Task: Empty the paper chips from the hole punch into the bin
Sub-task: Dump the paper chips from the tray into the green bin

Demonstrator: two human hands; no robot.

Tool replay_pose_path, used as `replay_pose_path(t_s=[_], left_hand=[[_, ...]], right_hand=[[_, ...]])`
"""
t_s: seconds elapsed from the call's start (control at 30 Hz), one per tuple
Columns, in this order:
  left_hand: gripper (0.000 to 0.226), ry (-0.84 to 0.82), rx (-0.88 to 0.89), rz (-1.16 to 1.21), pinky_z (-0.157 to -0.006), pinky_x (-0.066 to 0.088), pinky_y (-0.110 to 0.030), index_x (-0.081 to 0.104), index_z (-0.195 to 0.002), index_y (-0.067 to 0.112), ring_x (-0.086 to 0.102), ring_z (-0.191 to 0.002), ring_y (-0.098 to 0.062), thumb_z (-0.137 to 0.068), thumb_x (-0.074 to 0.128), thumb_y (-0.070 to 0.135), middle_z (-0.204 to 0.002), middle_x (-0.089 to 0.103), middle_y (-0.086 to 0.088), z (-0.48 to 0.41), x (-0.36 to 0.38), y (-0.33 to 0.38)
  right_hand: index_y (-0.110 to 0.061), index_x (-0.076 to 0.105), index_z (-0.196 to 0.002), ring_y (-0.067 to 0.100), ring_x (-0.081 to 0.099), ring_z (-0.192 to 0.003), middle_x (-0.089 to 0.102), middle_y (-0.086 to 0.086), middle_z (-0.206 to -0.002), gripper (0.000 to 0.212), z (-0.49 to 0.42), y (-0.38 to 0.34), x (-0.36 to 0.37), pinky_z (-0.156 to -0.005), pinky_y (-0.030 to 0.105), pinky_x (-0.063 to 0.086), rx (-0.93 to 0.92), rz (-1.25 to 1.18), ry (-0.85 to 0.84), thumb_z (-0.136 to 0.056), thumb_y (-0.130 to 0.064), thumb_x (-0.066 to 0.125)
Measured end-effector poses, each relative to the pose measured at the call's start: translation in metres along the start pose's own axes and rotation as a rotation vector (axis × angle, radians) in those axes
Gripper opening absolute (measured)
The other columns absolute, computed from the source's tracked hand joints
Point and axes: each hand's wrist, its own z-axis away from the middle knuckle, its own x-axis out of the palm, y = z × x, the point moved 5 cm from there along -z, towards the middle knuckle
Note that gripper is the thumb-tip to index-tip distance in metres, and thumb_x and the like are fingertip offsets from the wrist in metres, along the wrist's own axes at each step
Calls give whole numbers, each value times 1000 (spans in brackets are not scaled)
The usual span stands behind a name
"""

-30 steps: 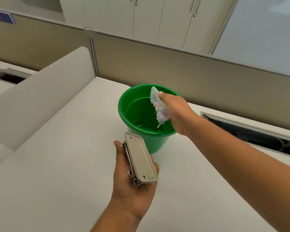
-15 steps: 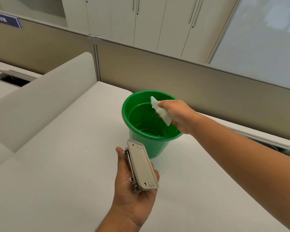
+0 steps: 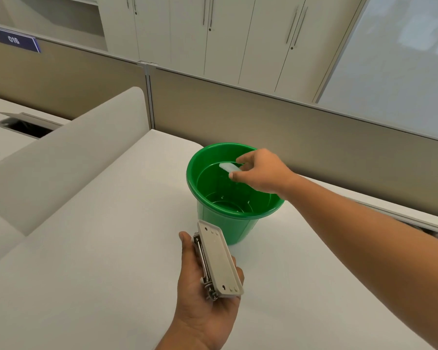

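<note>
Translucent white plastic, the chip tray (image 3: 228,168), sits pinched in the right hand (image 3: 259,173) fingers over the mouth of the green bin (image 3: 213,224). Nearer, the left hand (image 3: 202,286) fingers wrap the hole punch (image 3: 219,261), base upward. The bin stands on the white surface (image 3: 86,248).

A green bin (image 3: 238,231), a beige hole punch (image 3: 219,263), a translucent white tray (image 3: 229,168), a white desk (image 3: 99,248).
</note>
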Motion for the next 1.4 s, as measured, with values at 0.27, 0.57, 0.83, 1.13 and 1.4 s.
replay_pose_path(t_s=[0.27,0.57,0.83,1.13,1.4], left_hand=[[50,6,-2,7,-43,53,-27,79,-79,19,59,-45,-16,-77,60,66,-57,60,-6,-2,-4,0],[48,-25,-2,-27,-43,53,-27,80,-75,23,60,-47,-14,-81,56,64,-59,64,-3,-4,5,-7],[46,-22,-24,-141,-44,52,-26,79,-71,27,61,-48,-13,-83,56,64,-59,66,-1,13,5,-24],[40,3,-29,-353,-51,51,-27,79,-81,30,59,-54,-13,-80,60,65,-69,66,1,15,8,-43],[40,-74,-13,-638,-48,53,-26,74,-77,25,65,-56,-13,-75,63,64,-65,67,2,19,0,-71]], right_hand=[[-10,61,-127,17,69,-85,72,10,-106,46,-5,14,-7,-65,25,54,116,-548,-30,-85,-22,73],[-9,57,-103,33,63,-97,63,25,-122,18,21,28,-17,-86,42,57,311,-1250,-42,-90,-19,64],[-12,52,-132,23,63,-83,67,15,-103,46,110,28,-34,-75,34,57,129,-1593,-15,-92,-34,56],[-17,61,-122,19,63,-82,74,7,-91,40,211,68,15,-74,31,56,283,-1504,177,-96,-42,43],[-22,74,-105,19,56,-81,72,7,-91,38,263,92,87,-76,35,45,430,-1559,260,-96,-39,41]])
